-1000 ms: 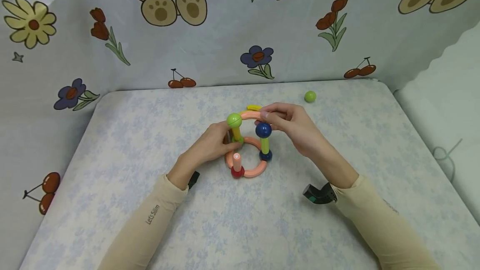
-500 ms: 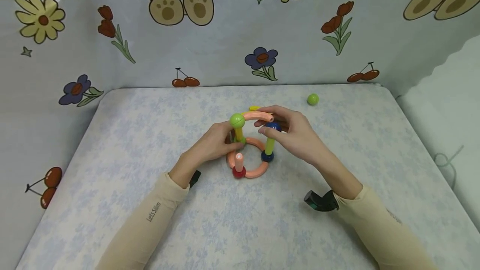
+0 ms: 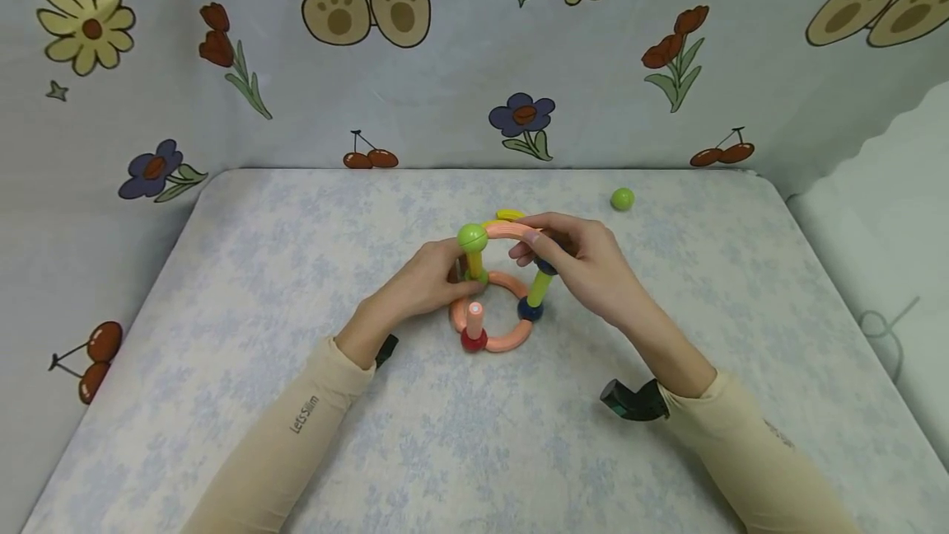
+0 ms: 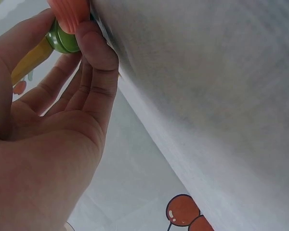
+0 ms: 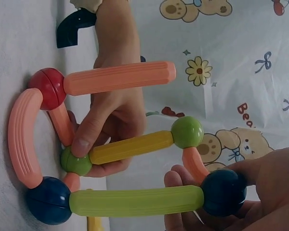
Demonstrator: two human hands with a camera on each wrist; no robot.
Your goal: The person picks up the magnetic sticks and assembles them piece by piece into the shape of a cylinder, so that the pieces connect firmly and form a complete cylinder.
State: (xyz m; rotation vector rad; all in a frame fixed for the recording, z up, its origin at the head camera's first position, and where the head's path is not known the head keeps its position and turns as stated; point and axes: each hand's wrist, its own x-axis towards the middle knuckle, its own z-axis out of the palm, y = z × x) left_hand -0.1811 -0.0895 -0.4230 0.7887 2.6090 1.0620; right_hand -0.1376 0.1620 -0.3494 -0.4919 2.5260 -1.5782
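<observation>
We count one assembly (image 3: 510, 341) on the table (image 3: 474, 443), between the fingers of two hands.

Left hand (image 3: 418, 280): we see thumb and fingers pinching one item, the lower green ball (image 5: 77, 165).

Right hand (image 3: 591, 262): we find its thumb on the end of the one upper curved rod (image 3: 507, 230), its fingers bent around that end and the upper blue ball (image 5: 225, 192). We cannot tell whether rod and ball touch there.

Balls: we count five in the assembly, namely two green, two blue and one red. The upper green ball (image 3: 472, 237) stands above the left fingers, at the other end of the upper curved rod. The red ball (image 5: 45, 89) lies on the wearer's side of the left thumb; the lower blue ball (image 5: 48, 200) lies below the right fingers. We note a sixth, the loose green ball (image 3: 623, 199), well beyond the right fingers.

Straight rods: we count three. The yellow rod (image 5: 132, 147) rises just beside the left fingertips, the light green rod (image 5: 137, 202) runs up to the right fingers, and the salmon rod (image 5: 120, 78) rises from the red ball, near the left thumb.

Base curved rods (image 5: 24, 137): we count three, joining the lower balls into a ring; two meet the ball in the left fingers.

Beyond the right fingertips we see yellow material (image 3: 510, 214), partly hidden; we cannot tell how many pieces.
</observation>
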